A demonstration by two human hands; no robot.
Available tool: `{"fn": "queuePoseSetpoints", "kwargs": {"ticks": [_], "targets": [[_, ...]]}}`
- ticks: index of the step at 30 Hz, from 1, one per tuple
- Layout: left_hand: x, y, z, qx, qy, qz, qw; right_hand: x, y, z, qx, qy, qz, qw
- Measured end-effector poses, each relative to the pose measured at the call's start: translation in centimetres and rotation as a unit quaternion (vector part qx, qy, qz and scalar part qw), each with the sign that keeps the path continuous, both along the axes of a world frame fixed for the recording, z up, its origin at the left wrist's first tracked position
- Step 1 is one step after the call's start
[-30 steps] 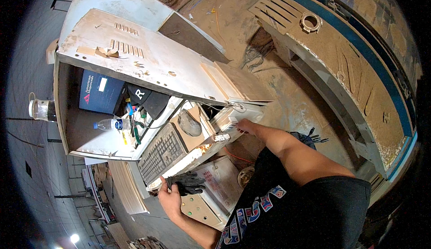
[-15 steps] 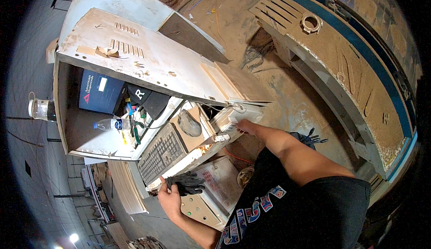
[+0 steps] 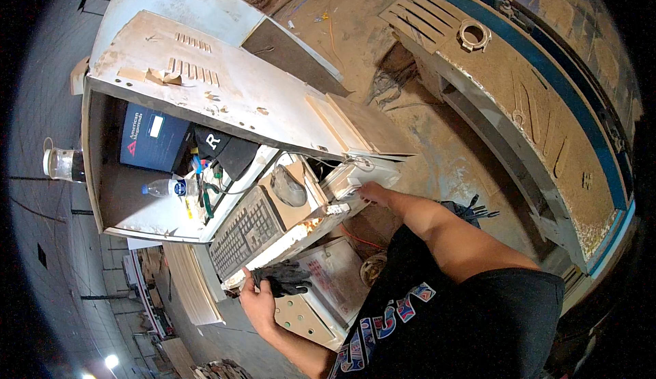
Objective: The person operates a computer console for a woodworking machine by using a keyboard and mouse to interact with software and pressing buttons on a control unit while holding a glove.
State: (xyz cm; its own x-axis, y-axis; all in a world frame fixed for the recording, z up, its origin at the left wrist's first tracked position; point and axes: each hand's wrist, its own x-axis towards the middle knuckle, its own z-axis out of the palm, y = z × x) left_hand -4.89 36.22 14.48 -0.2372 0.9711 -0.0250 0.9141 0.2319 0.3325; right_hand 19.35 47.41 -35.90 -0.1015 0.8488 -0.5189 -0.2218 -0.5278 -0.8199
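My left hand (image 3: 258, 305) is at the front left corner of the keyboard tray, its fingers closed around a black work glove (image 3: 285, 278). One finger points up along the tray's edge. A dusty black keyboard (image 3: 246, 232) lies on the tray beside it, and a dark computer mouse (image 3: 288, 186) sits on a brown board to the keyboard's right. With curled fingers my right hand (image 3: 373, 192) grips the front edge of a small white casing (image 3: 342, 179) at the tray's right end. Its fingertips are partly hidden.
A lit monitor (image 3: 156, 138) stands inside the white cabinet (image 3: 225, 89). In front of it are a plastic bottle (image 3: 167, 188), a black cap (image 3: 217, 148) and hand tools. Another glove (image 3: 470, 209) shows past my right arm. A dusty machine bed (image 3: 509, 92) stands at right.
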Motion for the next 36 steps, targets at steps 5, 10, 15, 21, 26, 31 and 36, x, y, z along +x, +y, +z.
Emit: {"fn": "queuePoseSetpoints", "kwargs": {"ticks": [5,10,15,21,26,31,36], "targets": [[0.9,0.0,0.4,-0.016,0.017,0.022,0.999,0.0,-0.1,0.6,-0.022,0.033,-0.015,0.999],[0.1,0.3,0.0,-0.003,0.0,-0.006,1.0,0.9,-0.4,1.8,-0.025,0.026,-0.015,0.999],[0.5,0.0,0.3,0.001,-0.007,0.004,1.0,0.9,-0.7,4.5,-0.032,0.038,0.004,0.999],[2.5,-0.2,1.3,-0.008,-0.02,0.014,1.0,1.1,-0.6,3.4,-0.031,0.033,0.0,0.999],[0.0,0.0,-0.3,0.044,-0.013,-0.011,0.999,0.7,-0.3,3.4,-0.049,0.039,-0.005,0.998],[-0.6,0.4,-0.8,0.043,-0.013,-0.029,0.999,1.6,-0.9,3.9,-0.022,0.043,-0.012,0.999],[-0.3,-0.1,-0.6,0.045,0.021,-0.012,0.999,1.5,-1.0,5.4,-0.021,0.037,-0.006,0.999]]}}
